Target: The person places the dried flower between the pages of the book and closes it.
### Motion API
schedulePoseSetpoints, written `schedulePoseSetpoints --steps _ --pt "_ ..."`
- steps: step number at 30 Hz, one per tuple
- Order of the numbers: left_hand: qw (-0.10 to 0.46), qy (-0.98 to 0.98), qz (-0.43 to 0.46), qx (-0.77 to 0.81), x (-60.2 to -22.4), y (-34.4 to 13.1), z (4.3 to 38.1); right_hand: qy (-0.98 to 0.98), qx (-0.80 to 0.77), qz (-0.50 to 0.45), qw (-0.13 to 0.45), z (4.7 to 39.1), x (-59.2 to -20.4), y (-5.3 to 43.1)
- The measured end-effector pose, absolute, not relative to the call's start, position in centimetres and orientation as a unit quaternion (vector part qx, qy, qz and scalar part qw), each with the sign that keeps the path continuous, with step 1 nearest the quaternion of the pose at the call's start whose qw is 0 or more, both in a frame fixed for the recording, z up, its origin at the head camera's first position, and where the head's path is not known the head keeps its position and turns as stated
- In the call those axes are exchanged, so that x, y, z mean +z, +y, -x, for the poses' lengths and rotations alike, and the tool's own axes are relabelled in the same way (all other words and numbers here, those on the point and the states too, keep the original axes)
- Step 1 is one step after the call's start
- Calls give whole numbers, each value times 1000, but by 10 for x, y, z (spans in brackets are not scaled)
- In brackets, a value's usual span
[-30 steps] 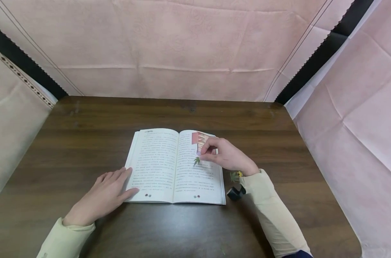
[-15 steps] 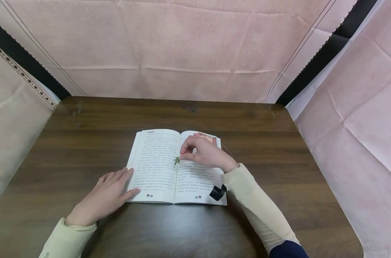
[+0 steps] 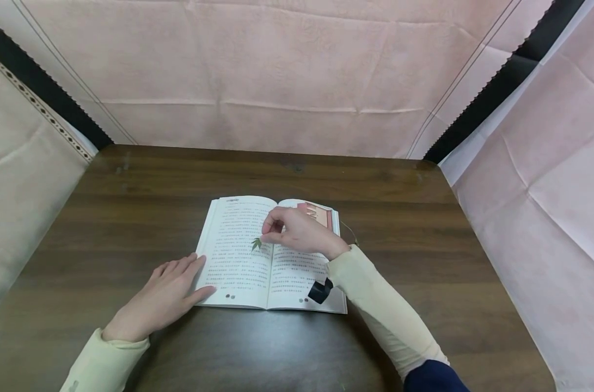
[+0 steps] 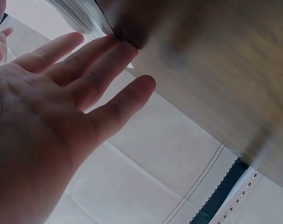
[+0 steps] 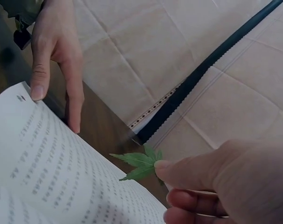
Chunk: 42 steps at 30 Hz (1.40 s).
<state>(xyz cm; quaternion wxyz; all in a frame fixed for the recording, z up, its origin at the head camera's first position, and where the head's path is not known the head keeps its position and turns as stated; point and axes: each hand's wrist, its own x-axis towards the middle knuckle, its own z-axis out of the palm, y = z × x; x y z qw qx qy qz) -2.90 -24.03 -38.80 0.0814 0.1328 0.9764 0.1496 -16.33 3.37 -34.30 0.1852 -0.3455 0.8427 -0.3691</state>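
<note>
An open book (image 3: pixel 238 267) with printed text lies on the table. My right hand (image 3: pixel 301 231) is over its upper middle and pinches a small green leaf (image 3: pixel 256 244) between thumb and finger. In the right wrist view the leaf (image 5: pixel 139 163) shows pointed lobes spreading out from the thumb tip, over the left page. My left hand (image 3: pixel 161 294) rests at the book's lower left edge, fingers extended and thumb on the page. The left wrist view has the fingers (image 4: pixel 99 74) stretched out beside the page edges. A pink picture (image 3: pixel 323 215) is partly covered by my right hand.
The brown wooden table (image 3: pixel 145 218) surrounds the book. Pale pink cloth (image 3: pixel 287 71) hangs behind it and at both sides, with dark strips at the corners. A thin curved stem (image 3: pixel 349 231) shows past the book's right edge. A black wrist device (image 3: pixel 320 291) overlaps the right page.
My right hand has carried the leaf leftward from the right page, across the fold, to over the left page. My left hand has stayed at the book's left edge.
</note>
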Motion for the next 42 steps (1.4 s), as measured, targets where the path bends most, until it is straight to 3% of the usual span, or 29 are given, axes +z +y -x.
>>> schedulePoseSetpoints --steps 42 --pt "64 977 -158 129 -383 -236 25 843 -321 373 218 157 -349 5"
